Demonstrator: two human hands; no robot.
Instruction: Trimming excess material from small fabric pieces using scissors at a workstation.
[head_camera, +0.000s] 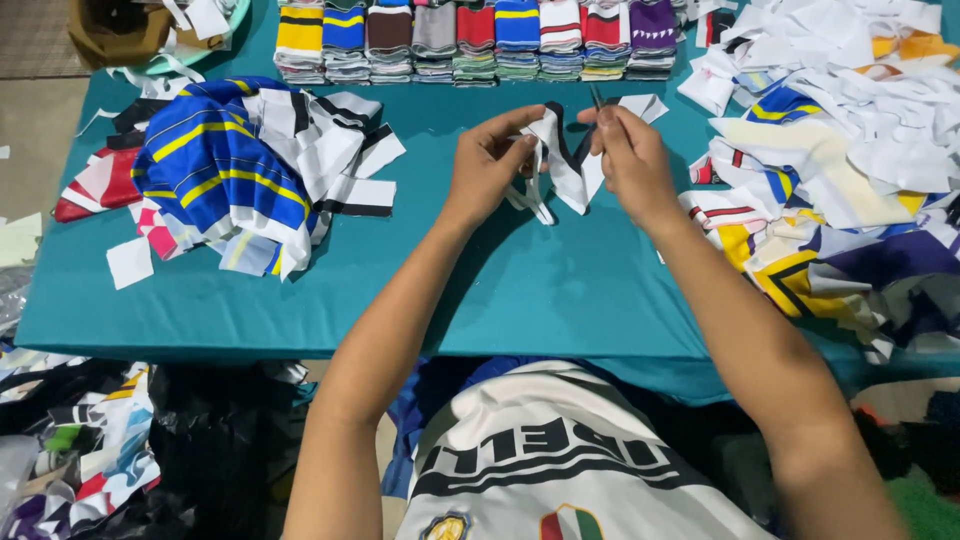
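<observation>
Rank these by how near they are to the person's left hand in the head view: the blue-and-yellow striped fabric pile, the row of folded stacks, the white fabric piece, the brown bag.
1. White fabric piece: held in the left hand.
2. Row of folded stacks: behind, at the table's far edge.
3. Blue-and-yellow striped fabric pile: left.
4. Brown bag: far left corner.

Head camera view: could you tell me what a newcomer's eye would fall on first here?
Most likely the two hands at the centre: the left hand and right hand pinch a small white and black fabric piece over the teal table. Next, the blue and yellow striped pile at left and the row of folded stacks along the far edge.
</observation>
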